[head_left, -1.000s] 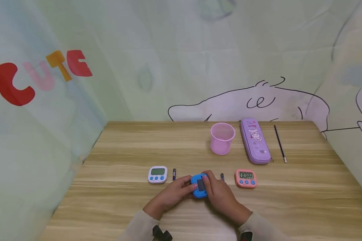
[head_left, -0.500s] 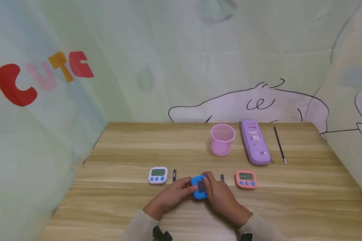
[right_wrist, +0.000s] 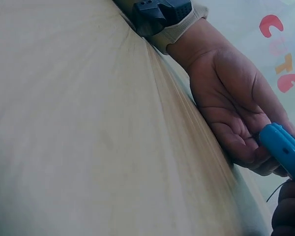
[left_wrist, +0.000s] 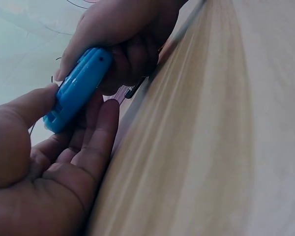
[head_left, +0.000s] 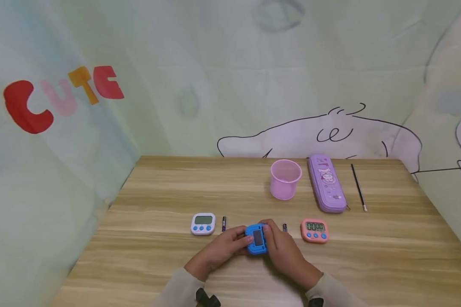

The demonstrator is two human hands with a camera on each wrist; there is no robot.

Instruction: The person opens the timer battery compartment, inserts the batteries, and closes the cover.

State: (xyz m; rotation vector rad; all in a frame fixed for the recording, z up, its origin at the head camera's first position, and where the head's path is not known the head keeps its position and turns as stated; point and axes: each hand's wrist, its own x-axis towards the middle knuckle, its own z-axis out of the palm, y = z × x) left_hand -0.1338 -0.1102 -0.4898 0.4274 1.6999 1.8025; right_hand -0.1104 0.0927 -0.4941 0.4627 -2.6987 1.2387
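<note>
A blue digital timer point(head_left: 258, 246) is held between both hands just over the table, its back with a dark rectangle facing up. My left hand point(head_left: 224, 246) pinches its left side, thumb on top and fingers beneath. From the right, my right hand point(head_left: 286, 252) grips the other side with the thumb along the edge. In the left wrist view the timer point(left_wrist: 78, 88) appears edge-on, tilted between the two thumbs. Small dark batteries lie beyond the hands, one at the left point(head_left: 224, 224) and one at the right point(head_left: 285, 227), the latter partly hidden by the right hand.
A white timer point(head_left: 203, 224) lies at the left on the wooden table point(head_left: 169, 187). To the right is a pink timer point(head_left: 315, 231) reading zeros. Farther back stand a pink cup point(head_left: 283, 187), a purple pencil case point(head_left: 328, 185) and a black pencil point(head_left: 358, 185).
The head view has shifted slightly, so everything sits a little lower and to the right. Both hands keep the same hold on the blue timer.
</note>
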